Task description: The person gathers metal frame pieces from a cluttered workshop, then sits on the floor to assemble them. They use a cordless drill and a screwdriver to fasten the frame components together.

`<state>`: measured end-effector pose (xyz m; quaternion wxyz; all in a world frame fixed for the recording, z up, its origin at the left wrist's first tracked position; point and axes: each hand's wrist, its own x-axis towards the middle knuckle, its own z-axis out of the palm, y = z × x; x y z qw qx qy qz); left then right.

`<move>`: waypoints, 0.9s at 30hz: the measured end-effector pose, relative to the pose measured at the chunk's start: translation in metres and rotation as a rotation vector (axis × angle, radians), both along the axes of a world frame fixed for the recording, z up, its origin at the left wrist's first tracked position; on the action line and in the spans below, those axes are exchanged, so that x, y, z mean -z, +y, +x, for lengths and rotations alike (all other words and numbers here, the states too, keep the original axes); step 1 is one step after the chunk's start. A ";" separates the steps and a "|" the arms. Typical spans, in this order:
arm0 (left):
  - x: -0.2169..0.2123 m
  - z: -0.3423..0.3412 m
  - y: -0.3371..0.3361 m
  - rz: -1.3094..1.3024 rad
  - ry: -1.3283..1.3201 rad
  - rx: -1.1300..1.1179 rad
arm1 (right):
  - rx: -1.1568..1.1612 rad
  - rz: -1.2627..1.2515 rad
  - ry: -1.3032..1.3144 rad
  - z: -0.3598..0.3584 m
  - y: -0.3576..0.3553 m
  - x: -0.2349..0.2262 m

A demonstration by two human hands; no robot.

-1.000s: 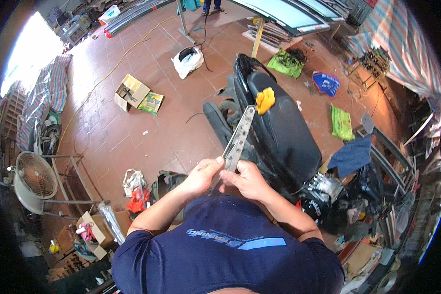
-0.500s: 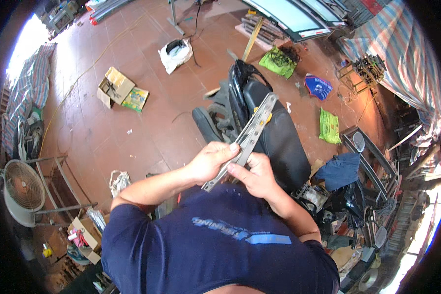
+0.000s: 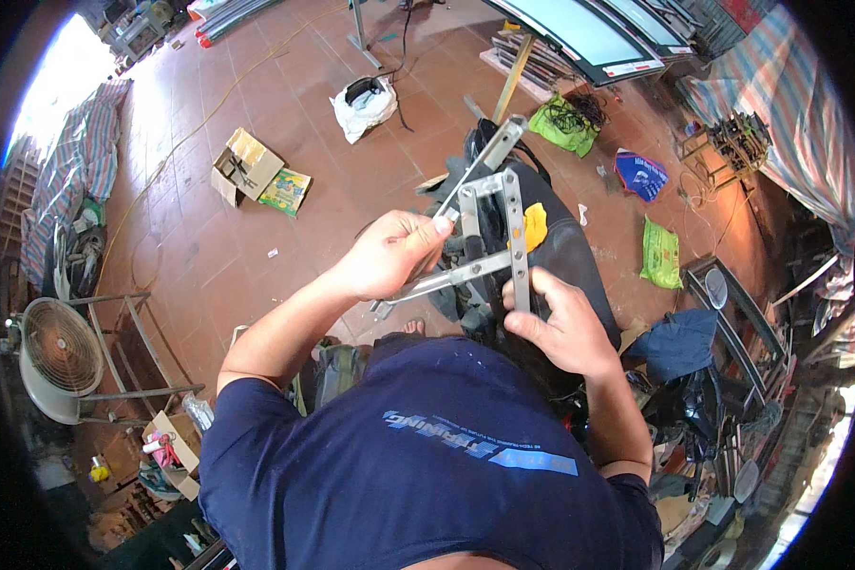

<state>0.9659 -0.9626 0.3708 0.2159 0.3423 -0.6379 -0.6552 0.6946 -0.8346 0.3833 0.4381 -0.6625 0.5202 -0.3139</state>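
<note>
Both hands grip the hinge [image 3: 484, 228] above the seat [image 3: 570, 256]: left hand [image 3: 389, 255], right hand [image 3: 556, 323]; folding bars could pinch fingers.

The person wears a dark navy short-sleeved T-shirt [image 3: 427, 475] with a slanted light-blue and white print across it. Both forearms are bare below the sleeves. The hands wear no gloves.

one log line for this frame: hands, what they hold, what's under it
left hand: grips metal hinge linkage | right hand: grips same linkage | linkage: arms unfolded | below: black motorbike seat, yellow cloth
</note>
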 end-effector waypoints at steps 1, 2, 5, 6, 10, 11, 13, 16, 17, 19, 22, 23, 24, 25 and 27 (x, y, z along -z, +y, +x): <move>0.006 -0.005 -0.002 -0.022 -0.007 0.000 | 0.107 0.048 -0.140 0.007 -0.004 0.007; 0.012 -0.009 -0.003 -0.045 -0.016 0.001 | 0.215 0.096 -0.283 0.014 -0.008 0.017; 0.032 -0.019 -0.001 0.000 -0.019 -0.023 | 0.342 0.179 -0.438 0.025 -0.016 0.053; 0.038 -0.021 0.000 0.007 -0.054 -0.029 | 0.416 0.186 -0.465 0.025 -0.018 0.066; 0.065 -0.028 0.019 0.340 0.108 0.035 | 0.592 0.140 -0.437 0.014 -0.020 0.103; 0.072 -0.030 0.024 0.259 0.094 0.038 | 0.641 0.090 -0.367 0.010 -0.019 0.108; 0.085 -0.032 0.029 0.205 -0.006 0.043 | 0.661 0.006 -0.323 0.003 -0.017 0.118; 0.102 -0.044 0.034 0.084 0.031 0.051 | 0.576 -0.069 -0.384 -0.005 -0.016 0.128; 0.105 -0.046 0.036 0.060 0.027 0.049 | 0.554 -0.081 -0.388 -0.007 -0.015 0.130; 0.105 -0.049 0.036 0.108 -0.054 0.028 | 0.525 -0.117 -0.352 -0.012 -0.012 0.132; 0.095 -0.049 0.033 -0.011 -0.192 -0.001 | 0.489 -0.095 -0.255 -0.021 -0.002 0.129; 0.090 -0.047 0.028 -0.087 -0.177 -0.013 | 0.452 -0.028 -0.241 -0.025 0.003 0.125; 0.084 -0.044 0.025 -0.110 -0.153 -0.022 | 0.400 0.003 -0.242 -0.028 0.008 0.122; 0.079 -0.044 0.023 -0.132 -0.227 0.001 | 0.388 -0.007 -0.142 -0.031 0.010 0.119; 0.071 -0.045 0.020 -0.161 -0.345 0.022 | 0.297 0.088 -0.010 -0.041 0.016 0.113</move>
